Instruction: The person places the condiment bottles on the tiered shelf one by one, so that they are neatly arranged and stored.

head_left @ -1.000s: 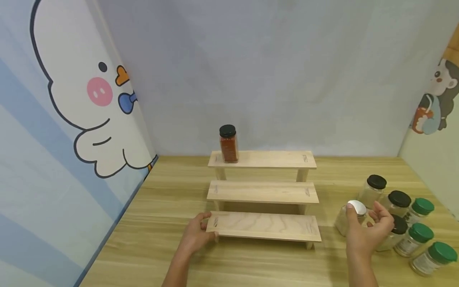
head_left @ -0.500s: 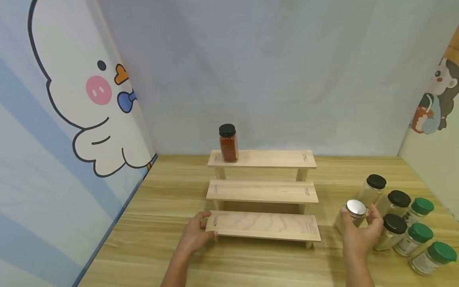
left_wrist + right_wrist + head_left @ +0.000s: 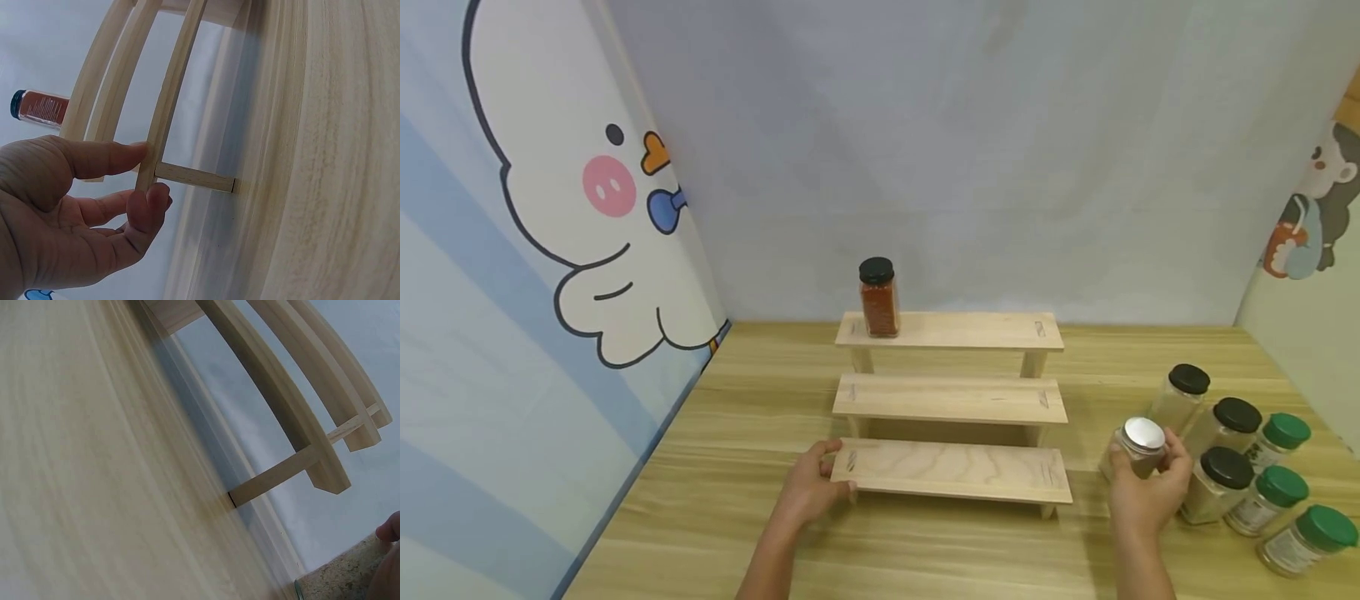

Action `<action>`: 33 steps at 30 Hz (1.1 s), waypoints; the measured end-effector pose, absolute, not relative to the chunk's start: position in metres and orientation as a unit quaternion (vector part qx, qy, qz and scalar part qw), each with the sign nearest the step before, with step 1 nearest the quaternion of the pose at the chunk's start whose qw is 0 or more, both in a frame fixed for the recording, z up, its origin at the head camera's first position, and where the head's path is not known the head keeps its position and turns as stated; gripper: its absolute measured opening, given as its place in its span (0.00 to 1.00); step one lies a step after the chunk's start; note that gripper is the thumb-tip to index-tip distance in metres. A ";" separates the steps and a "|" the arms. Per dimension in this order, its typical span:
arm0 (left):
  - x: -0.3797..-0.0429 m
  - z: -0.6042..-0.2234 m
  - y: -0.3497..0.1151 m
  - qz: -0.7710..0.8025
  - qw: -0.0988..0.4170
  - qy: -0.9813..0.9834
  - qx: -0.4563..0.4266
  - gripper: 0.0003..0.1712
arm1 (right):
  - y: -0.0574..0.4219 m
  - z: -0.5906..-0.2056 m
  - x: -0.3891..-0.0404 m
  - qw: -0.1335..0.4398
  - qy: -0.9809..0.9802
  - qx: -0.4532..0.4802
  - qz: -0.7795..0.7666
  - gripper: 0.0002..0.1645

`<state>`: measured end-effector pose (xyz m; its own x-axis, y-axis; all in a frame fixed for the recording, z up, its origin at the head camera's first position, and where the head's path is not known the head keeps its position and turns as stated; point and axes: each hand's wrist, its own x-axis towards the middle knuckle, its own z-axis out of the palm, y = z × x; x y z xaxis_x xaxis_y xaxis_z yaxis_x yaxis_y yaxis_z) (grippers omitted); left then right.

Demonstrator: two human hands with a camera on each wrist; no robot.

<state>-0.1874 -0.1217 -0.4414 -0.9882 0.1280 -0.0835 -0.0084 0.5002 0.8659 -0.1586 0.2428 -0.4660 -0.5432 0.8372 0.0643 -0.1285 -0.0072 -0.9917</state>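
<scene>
A three-step wooden spice rack (image 3: 951,468) stands mid-table, and my left hand (image 3: 810,487) pinches the left end of its lowest board. In the left wrist view the thumb (image 3: 106,157) is on the board's upper face and fingertips (image 3: 149,206) lie under it. To the right of the rack, my right hand (image 3: 1150,498) grips a clear spice jar with a silver top (image 3: 1144,435), thumb on its left side and fingers on its right. Flaky, pale greenish-brown contents show through the jar wall (image 3: 340,575). A black-capped jar of red spice (image 3: 880,308) stands on the top board's left end.
Right of my right hand, black-capped jars (image 3: 1213,492) and green-capped jars (image 3: 1255,504) stand grouped on the wooden table (image 3: 700,500). A pale curtain (image 3: 970,167) hangs behind the rack. Cartoon-printed cloth (image 3: 542,333) walls off the left side.
My right hand has moved left and its fingers have closed around the silver-topped jar. My left hand keeps its hold on the rack's lowest board.
</scene>
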 end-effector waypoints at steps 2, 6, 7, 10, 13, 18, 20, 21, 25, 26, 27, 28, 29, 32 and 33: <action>-0.187 -0.442 -0.121 0.499 0.067 0.864 0.034 0.38 | 0.244 -0.469 -0.160 0.383 -0.594 -0.300 0.641 0.39; -0.187 -0.442 -0.121 0.499 0.066 0.863 0.038 0.38 | 0.246 -0.472 -0.162 0.410 -0.566 -0.305 0.647 0.39; -0.187 -0.442 -0.121 0.500 0.067 0.862 0.039 0.38 | 0.246 -0.471 -0.162 0.415 -0.560 -0.308 0.647 0.38; -0.187 -0.442 -0.121 0.503 0.069 0.861 0.041 0.38 | 0.246 -0.463 -0.159 0.428 -0.549 -0.308 0.648 0.38; -0.187 -0.442 -0.121 0.503 0.070 0.861 0.037 0.38 | 0.245 -0.459 -0.158 0.438 -0.541 -0.305 0.650 0.37; -0.186 -0.441 -0.120 0.503 0.075 0.861 0.026 0.38 | 0.243 -0.456 -0.158 0.452 -0.531 -0.294 0.653 0.36; -0.187 -0.440 -0.121 0.505 0.077 0.859 0.026 0.37 | 0.241 -0.452 -0.157 0.454 -0.535 -0.291 0.650 0.36; -0.187 -0.439 -0.121 0.506 0.077 0.859 0.027 0.37 | 0.240 -0.449 -0.157 0.453 -0.535 -0.289 0.651 0.36; -0.188 -0.439 -0.121 0.509 0.079 0.857 0.029 0.37 | 0.236 -0.435 -0.154 0.457 -0.539 -0.277 0.651 0.36; -0.188 -0.439 -0.121 0.509 0.079 0.857 0.029 0.37 | 0.235 -0.433 -0.154 0.458 -0.539 -0.274 0.652 0.36; -0.187 -0.438 -0.121 0.509 0.079 0.857 0.028 0.37 | 0.235 -0.431 -0.153 0.460 -0.538 -0.270 0.653 0.36; -0.187 -0.438 -0.121 0.509 0.081 0.856 0.028 0.37 | 0.234 -0.428 -0.153 0.462 -0.539 -0.266 0.651 0.36; -0.187 -0.438 -0.121 0.508 0.080 0.857 0.028 0.37 | 0.233 -0.426 -0.152 0.463 -0.542 -0.263 0.650 0.36; -0.187 -0.438 -0.121 0.505 0.078 0.859 0.027 0.37 | 0.232 -0.419 -0.151 0.460 -0.550 -0.245 0.653 0.36; -0.187 -0.438 -0.121 0.505 0.078 0.859 0.027 0.37 | 0.231 -0.416 -0.150 0.458 -0.552 -0.237 0.656 0.36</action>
